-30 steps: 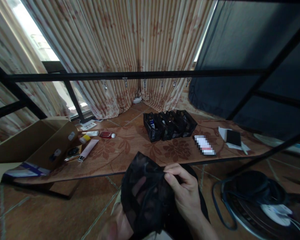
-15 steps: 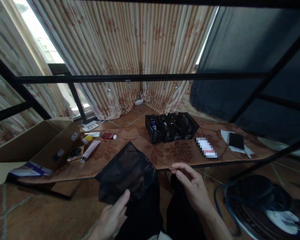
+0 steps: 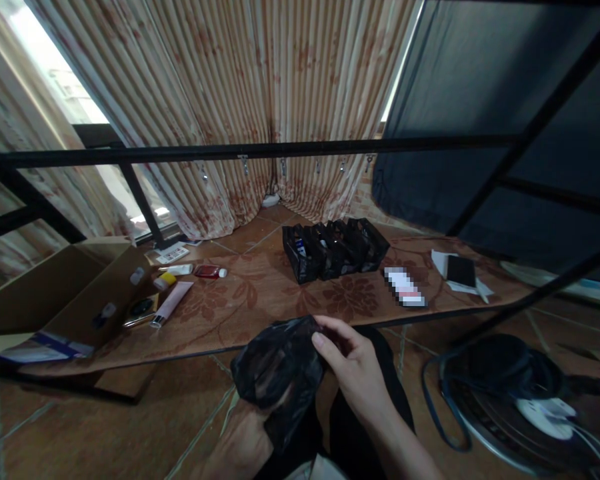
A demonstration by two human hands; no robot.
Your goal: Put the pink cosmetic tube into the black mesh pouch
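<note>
A thin, see-through black mesh bag [image 3: 280, 363] is bunched up over my lap, below the front edge of the low table. My right hand [image 3: 355, 363] pinches the bag's upper right edge between thumb and fingers. At its lower left, my left hand [image 3: 247, 433] reaches into or under the dark mesh. Skin shows faintly through the fabric, but the left fingers are too covered to make out. Beyond my hands, a row of several upright black mesh bags [image 3: 307, 263] stands on the table with small items inside.
On the brown patterned table [image 3: 260, 293] lie a pink tube [image 3: 173, 303], a red bottle [image 3: 209, 271] and a phone [image 3: 404, 287]. An open cardboard box [image 3: 93, 293] is at left, a dark notebook [image 3: 461, 271] at right. Black frame bars [image 3: 190, 155] cross ahead.
My right hand has moved left and taken hold of the bag's edge. The bag has gone from spread flat to bunched, and my left hand has passed behind or into the mesh.
</note>
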